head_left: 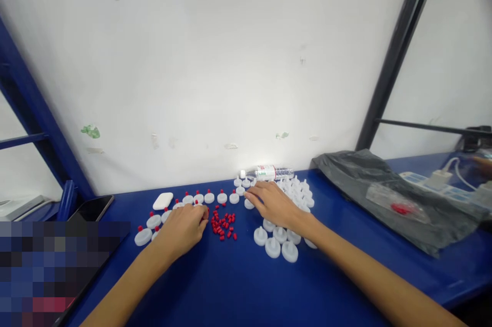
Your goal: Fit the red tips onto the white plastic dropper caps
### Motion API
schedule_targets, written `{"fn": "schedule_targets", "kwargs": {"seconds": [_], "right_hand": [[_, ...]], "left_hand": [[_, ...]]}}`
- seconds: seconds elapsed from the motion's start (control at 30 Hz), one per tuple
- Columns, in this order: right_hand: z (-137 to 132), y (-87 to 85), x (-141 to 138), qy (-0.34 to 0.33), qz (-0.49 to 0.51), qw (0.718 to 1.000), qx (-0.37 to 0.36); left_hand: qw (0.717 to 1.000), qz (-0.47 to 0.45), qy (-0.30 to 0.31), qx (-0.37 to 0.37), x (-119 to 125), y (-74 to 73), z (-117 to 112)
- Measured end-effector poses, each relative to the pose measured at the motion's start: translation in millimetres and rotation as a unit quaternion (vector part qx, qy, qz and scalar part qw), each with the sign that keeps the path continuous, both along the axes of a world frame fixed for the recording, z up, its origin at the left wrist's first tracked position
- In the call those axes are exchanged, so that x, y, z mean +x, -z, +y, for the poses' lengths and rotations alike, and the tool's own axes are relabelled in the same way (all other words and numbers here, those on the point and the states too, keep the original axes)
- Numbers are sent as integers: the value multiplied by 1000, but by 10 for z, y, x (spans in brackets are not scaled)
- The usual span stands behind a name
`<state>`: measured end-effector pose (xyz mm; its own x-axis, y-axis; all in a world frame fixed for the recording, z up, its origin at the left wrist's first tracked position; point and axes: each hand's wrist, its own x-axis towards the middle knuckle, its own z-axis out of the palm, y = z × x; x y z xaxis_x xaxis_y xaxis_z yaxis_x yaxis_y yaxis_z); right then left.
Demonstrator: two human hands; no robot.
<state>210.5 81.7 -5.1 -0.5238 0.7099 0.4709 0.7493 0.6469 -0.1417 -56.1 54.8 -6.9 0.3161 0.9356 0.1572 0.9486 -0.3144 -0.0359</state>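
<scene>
My left hand (182, 228) is closed, its fingers curled beside a loose pile of small red caps (221, 224); red shows at its fingertips, but what they hold is hidden. Behind it curves a row of white round lids with red-capped spouts (209, 197), partly covered by the hand. Over a cluster of white spouted lids without red caps (298, 191) reaches my right hand (273, 203), palm down with fingers extended. Its thumb tip is close to one white lid (240, 191). More uncapped lids (272, 247) lie below the right wrist.
A clear plastic bottle (265, 172) lies against the wall. A white rounded case (163, 201) and a dark phone (92, 209) are at the left. On the right, a grey plastic bag (357, 188) carries a clear bag with red pieces (400, 206), near a power strip (415, 179).
</scene>
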Motion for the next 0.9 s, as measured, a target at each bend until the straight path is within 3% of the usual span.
{"fn": "schedule_targets", "kwargs": {"seconds": [0.23, 0.47, 0.7, 0.9], "right_hand": [[301, -149, -145, 2, -33, 999, -9], [500, -170, -341, 23, -58, 998, -5], [420, -220, -275, 61, 21, 997, 36], [100, -156, -168, -37, 128, 984, 120]], "left_hand": [[999, -31, -14, 32, 54, -45, -58], [987, -150, -2, 57, 99, -84, -111], [985, -163, 11, 61, 77, 57, 2], [978, -154, 81, 114, 126, 74, -34]]}}
